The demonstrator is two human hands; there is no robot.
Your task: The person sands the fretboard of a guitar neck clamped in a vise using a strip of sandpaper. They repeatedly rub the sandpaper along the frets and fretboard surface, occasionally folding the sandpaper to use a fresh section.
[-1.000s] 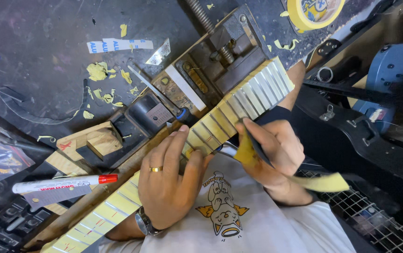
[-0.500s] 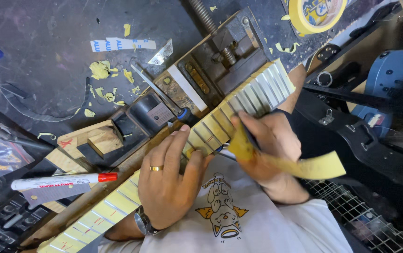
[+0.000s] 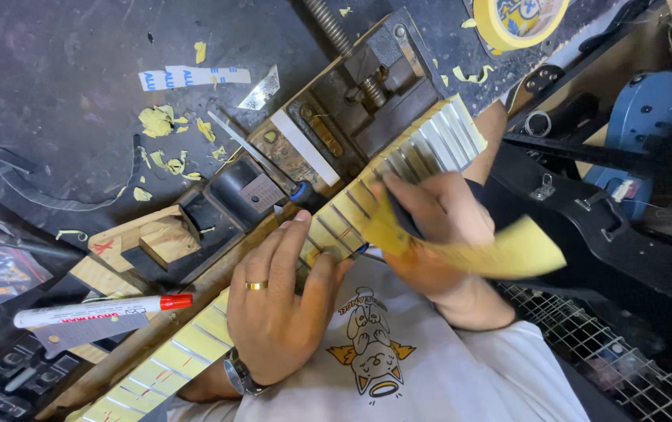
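A guitar neck with metal frets and yellow masking tape between them lies diagonally across the bench. My left hand, with a ring and a wristwatch, rests flat on the fretboard and presses it down. My right hand is over the upper frets, gripping a dark tool and a strip of yellow masking tape that trails off to the right, blurred. The tool's tip is hidden under my fingers.
A metal vise stands behind the neck. A roll of yellow tape lies at the top right. A white marker with a red cap, wooden blocks and tape scraps are on the left. A dark guitar body sits on the right.
My right hand has pulled the yellow tape strip further up and to the right off the fretboard. My left hand has stayed pressed on the neck.
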